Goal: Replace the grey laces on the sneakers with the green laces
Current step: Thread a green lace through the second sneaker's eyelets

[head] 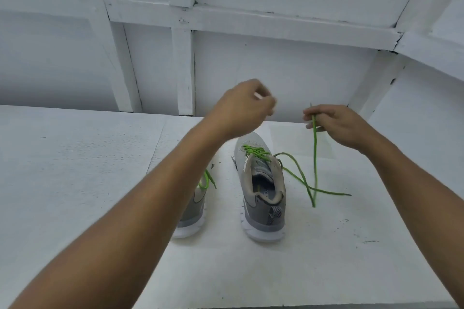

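Nearest the lens: two bare forearms, the left forearm [125, 208] in from the lower left, the right forearm [414, 183] from the lower right, both stretched out over the white table [75, 158]. Beyond them, the centre sneaker [263, 208], standing heel toward the camera, its green lace [315, 158] threaded through the front eyelets, loose ends trailing right across the tabletop. Half hidden behind the left forearm, the other sneaker [193, 213], a second green lace [207, 180] at its throat. No grey laces in view.

Likely trouble from here: a hard upward pull dragging the lace uneven through the eyelets, or tipping the shoe, with nothing pinning it down; crossed loose ends apt to snag into a knot.

Right hand [339, 125] above and right of the shoe, back of the hand up, thumb and fingers pinching the lace near its tip, strand running straight down to the table. Left hand [241, 105] above the toe, fingers curled, blurred; impossible to tell whether anything is held.
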### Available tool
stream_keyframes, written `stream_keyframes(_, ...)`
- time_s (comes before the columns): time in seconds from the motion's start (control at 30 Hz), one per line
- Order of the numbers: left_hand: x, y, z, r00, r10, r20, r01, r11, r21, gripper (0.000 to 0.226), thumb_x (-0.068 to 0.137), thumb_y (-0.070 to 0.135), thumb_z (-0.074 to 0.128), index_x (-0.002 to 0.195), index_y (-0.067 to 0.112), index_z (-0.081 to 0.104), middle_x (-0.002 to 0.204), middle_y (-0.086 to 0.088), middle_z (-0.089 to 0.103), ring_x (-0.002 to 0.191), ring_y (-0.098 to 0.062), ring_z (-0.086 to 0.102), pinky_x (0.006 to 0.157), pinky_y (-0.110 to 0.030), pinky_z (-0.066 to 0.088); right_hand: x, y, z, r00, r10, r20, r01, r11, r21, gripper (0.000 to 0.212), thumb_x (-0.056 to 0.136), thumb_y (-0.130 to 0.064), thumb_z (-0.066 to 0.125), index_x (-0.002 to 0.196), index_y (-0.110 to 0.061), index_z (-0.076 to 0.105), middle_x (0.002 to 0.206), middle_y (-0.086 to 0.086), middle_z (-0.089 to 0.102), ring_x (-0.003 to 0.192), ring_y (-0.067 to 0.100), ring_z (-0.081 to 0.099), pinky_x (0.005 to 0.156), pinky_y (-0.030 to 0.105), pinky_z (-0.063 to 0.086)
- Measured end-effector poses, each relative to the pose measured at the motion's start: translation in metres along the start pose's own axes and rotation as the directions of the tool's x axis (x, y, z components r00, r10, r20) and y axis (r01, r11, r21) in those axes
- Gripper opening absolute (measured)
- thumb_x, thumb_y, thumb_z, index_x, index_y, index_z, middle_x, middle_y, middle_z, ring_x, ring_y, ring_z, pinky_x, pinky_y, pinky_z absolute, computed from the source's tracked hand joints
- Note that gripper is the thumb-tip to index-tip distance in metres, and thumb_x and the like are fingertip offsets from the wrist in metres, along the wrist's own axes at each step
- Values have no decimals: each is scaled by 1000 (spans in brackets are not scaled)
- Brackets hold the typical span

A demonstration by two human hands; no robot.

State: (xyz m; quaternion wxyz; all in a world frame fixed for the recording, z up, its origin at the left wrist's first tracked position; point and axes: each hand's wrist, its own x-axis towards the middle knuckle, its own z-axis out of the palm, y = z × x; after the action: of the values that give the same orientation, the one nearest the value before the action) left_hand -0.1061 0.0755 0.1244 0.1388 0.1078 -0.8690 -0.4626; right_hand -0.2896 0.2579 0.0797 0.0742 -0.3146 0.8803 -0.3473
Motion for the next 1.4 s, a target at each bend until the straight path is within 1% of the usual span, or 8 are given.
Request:
stream_keyframes(0.07, -7, -23, 19, 986, -94, -136, 92, 995, -24, 12, 95, 26, 49, 98, 22, 59, 102, 1, 68, 95, -20, 64, 81, -33, 52, -6, -10, 5, 997, -54, -62, 60, 993, 105, 26, 101, -16, 45, 100, -7, 70, 93, 6, 72, 86, 18, 69, 85, 32, 54)
stream_keyframes(0.17, -21, -56, 55, 962, -220, -160, 226, 974, 23, 18, 95, 27, 48, 104, 17, 60, 101, 2, 64, 94, -18, 60, 78, -30, 46, -14, -26, 22, 989, -128, -70, 139, 973, 186, 20, 100, -17, 51, 88, -9, 65, 76, 7, 67, 66, 20, 65, 69, 34, 55)
stream_keyframes(0.3, -26, -92, 87, 922, -269, -279, 280, 960, 0, 24, 95, 38, 50, 105, 16, 56, 101, -5, 62, 94, -23, 60, 83, -41, 49, -21, -33, 51, 985, -170, 10, 165, 968, 189, 26, 101, -12, 46, 124, -24, 49, 78, 0, 66, 53, 17, 57, 52, 26, 46)
stream_keyframes(0.4, -33, -106, 98, 919, -223, -324, 222, 974, -39, 28, 96, 46, 49, 105, 21, 58, 97, -2, 63, 88, -19, 61, 81, -42, 51, -30, -34, 73, 979, -202, -15, 203, 975, 86, 13, 98, -17, 52, 106, -25, 59, 78, -7, 69, 53, 4, 49, 58, 19, 42)
stream_keyframes(0.6, -40, -120, 111, 908, -137, -397, 113, 990, -84, 30, 100, 40, 45, 113, 22, 64, 96, 3, 65, 84, -6, 58, 67, -17, 38, -44, -31, 103, 978, -207, -27, 209, 975, 72, 9, 90, -17, 65, 85, -22, 70, 75, -16, 64, 64, -8, 54, 62, 6, 36)
stream_keyframes(0.87, -37, -121, 116, 880, -193, -434, 106, 970, -217, 28, 102, 21, 41, 112, 10, 65, 103, -1, 67, 95, -15, 59, 79, -25, 43, -42, -27, 113, 973, -222, 62, 228, 967, -114, 11, 91, -27, 61, 87, -23, 71, 81, -7, 69, 76, 11, 60, 72, 33, 51)
stream_keyframes(1.03, -37, -122, 115, 889, -308, -338, 135, 883, -449, 28, 102, 15, 38, 112, 16, 64, 106, 1, 68, 101, -13, 61, 91, -28, 48, -40, -28, 117, 970, -234, 64, 242, 959, -151, 13, 91, -27, 60, 89, -19, 70, 84, -5, 69, 77, 14, 59, 73, 35, 50)
stream_keyframes(1.4, -35, -129, 120, 894, -305, -328, 103, 852, -513, 34, 89, 35, 35, 107, 25, 63, 104, 0, 69, 102, -16, 64, 96, -43, 49, -39, -32, 119, 968, -234, 88, 248, 943, -221, 15, 91, -29, 58, 89, -21, 70, 86, -5, 70, 78, 15, 57, 71, 32, 47)
